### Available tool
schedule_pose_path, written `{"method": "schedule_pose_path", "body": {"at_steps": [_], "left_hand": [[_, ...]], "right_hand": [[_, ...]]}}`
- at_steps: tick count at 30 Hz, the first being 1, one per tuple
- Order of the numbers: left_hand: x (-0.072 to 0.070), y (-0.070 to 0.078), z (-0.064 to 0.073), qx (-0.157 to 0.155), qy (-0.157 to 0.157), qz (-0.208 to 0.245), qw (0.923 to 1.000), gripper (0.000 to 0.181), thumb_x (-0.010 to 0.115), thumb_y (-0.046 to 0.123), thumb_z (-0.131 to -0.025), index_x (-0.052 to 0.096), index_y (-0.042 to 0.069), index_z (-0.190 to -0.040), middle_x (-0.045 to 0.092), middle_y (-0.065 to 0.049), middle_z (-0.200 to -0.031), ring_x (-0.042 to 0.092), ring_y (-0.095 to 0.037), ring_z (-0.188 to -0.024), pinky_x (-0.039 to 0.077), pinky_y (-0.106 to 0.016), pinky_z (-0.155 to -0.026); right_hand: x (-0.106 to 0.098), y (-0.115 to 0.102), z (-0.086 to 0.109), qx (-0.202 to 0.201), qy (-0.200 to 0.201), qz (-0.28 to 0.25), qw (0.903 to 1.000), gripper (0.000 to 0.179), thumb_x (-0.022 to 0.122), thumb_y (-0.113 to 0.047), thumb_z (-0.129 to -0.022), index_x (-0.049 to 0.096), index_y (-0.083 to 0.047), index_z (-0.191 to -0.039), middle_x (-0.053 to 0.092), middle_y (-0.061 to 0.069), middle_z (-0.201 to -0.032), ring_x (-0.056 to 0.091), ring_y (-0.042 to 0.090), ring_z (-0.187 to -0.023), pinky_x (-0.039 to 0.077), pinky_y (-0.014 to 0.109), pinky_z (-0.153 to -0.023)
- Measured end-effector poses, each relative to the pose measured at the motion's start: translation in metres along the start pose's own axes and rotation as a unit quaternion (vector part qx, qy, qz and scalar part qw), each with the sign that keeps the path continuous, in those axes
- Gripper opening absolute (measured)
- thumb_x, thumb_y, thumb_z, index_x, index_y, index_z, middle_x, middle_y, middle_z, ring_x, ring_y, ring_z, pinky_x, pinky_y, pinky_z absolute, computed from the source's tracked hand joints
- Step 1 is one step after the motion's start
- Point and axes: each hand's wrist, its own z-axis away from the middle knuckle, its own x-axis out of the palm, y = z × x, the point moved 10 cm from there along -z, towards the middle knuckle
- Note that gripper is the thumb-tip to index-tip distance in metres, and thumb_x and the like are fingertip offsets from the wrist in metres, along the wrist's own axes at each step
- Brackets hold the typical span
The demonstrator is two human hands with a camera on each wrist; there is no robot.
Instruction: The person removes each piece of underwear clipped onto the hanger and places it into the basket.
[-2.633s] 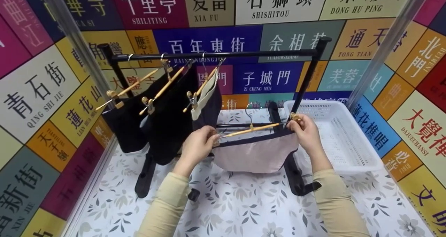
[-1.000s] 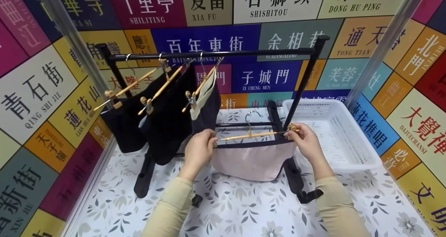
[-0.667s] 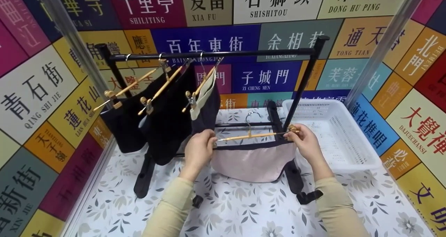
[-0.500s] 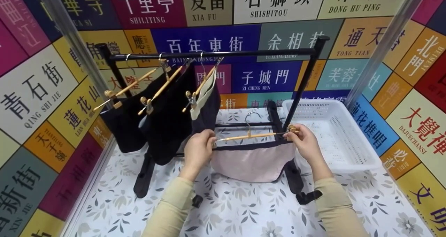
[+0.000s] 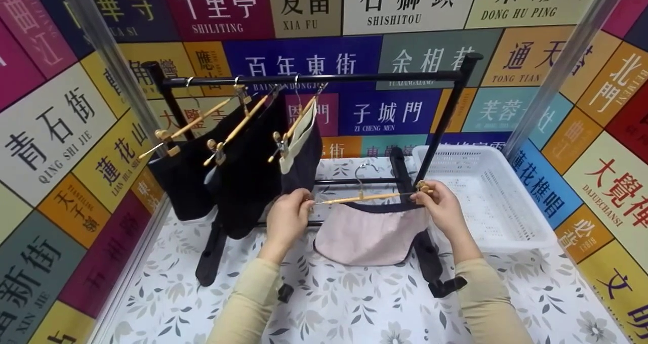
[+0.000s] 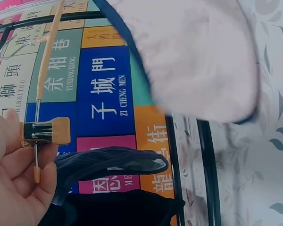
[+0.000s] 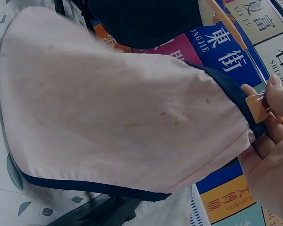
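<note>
My left hand (image 5: pixel 289 215) pinches the clip (image 6: pixel 47 132) at the left end of a wooden clip hanger (image 5: pixel 364 198); in the left wrist view nothing sits in that clip. At the other end, my right hand (image 5: pixel 444 206) holds the right clip (image 7: pixel 256 108), with the corner of a pale pink garment with navy trim (image 5: pixel 372 232) at it. The garment's left end hangs loose, lower than the hanger and apart from the left clip. The hanger's metal hook (image 5: pixel 365 171) points up, off the rail.
A black garment rack (image 5: pixel 349 78) stands on the floral-patterned table cover (image 5: pixel 334 308). Dark garments (image 5: pixel 248 182) hang from clip hangers on its left half, close to my left hand. A white plastic basket (image 5: pixel 536 222) stands at the right, behind my right hand.
The pink garment's left corner has come away from the left clip and dropped to the right. Both hands stay at about the same places on the hanger.
</note>
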Motion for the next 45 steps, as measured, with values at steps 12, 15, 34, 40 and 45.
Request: {"method": "schedule_pose_path", "body": {"at_steps": [12, 15, 34, 40, 45], "left_hand": [[0.006, -0.006, 0.005, -0.012, -0.027, 0.005, 0.9996, 0.012, 0.071, 0.016, -0.090, 0.067, 0.007, -0.098, 0.068, -0.006, -0.082, 0.065, -0.027, -0.075, 0.052, -0.044, -0.069], [0.008, -0.008, 0.006, -0.018, -0.037, 0.007, 0.9991, 0.012, 0.071, 0.016, -0.091, 0.068, 0.007, -0.098, 0.067, -0.005, -0.081, 0.065, -0.025, -0.074, 0.052, -0.044, -0.068], [0.016, 0.004, 0.002, 0.021, -0.081, -0.017, 0.9964, 0.035, 0.073, 0.030, -0.090, 0.066, 0.004, -0.113, 0.067, -0.007, -0.091, 0.064, -0.026, -0.082, 0.052, -0.042, -0.073], [0.017, 0.024, 0.001, 0.083, -0.058, -0.075, 0.9920, 0.044, 0.075, 0.037, -0.087, 0.066, 0.007, -0.118, 0.068, -0.010, -0.110, 0.062, -0.031, -0.101, 0.050, -0.048, -0.081], [0.022, 0.033, 0.001, 0.105, -0.059, -0.107, 0.9868, 0.040, 0.076, 0.033, -0.086, 0.066, 0.011, -0.118, 0.067, -0.008, -0.114, 0.060, -0.029, -0.105, 0.047, -0.048, -0.083]], "right_hand": [[0.002, -0.004, 0.000, 0.021, -0.014, 0.025, 0.9994, 0.028, 0.058, 0.002, -0.097, 0.053, 0.013, -0.121, 0.066, 0.026, -0.105, 0.065, 0.003, -0.087, 0.052, 0.019, -0.082], [0.005, -0.018, 0.004, 0.017, -0.019, 0.028, 0.9993, 0.027, 0.058, 0.004, -0.096, 0.053, 0.015, -0.120, 0.065, 0.030, -0.106, 0.065, 0.003, -0.087, 0.051, 0.018, -0.082], [0.004, -0.036, 0.009, -0.011, 0.019, -0.036, 0.9991, 0.024, 0.058, 0.008, -0.094, 0.054, 0.020, -0.115, 0.069, 0.012, -0.088, 0.068, 0.010, -0.081, 0.052, 0.020, -0.080], [0.007, -0.035, 0.009, -0.011, 0.018, -0.034, 0.9992, 0.024, 0.058, 0.008, -0.094, 0.054, 0.019, -0.115, 0.068, 0.018, -0.089, 0.068, 0.011, -0.081, 0.053, 0.021, -0.079], [0.007, -0.033, 0.009, -0.011, 0.022, -0.034, 0.9991, 0.024, 0.057, 0.009, -0.094, 0.053, 0.020, -0.115, 0.067, 0.023, -0.090, 0.068, 0.010, -0.081, 0.053, 0.021, -0.080]]}}
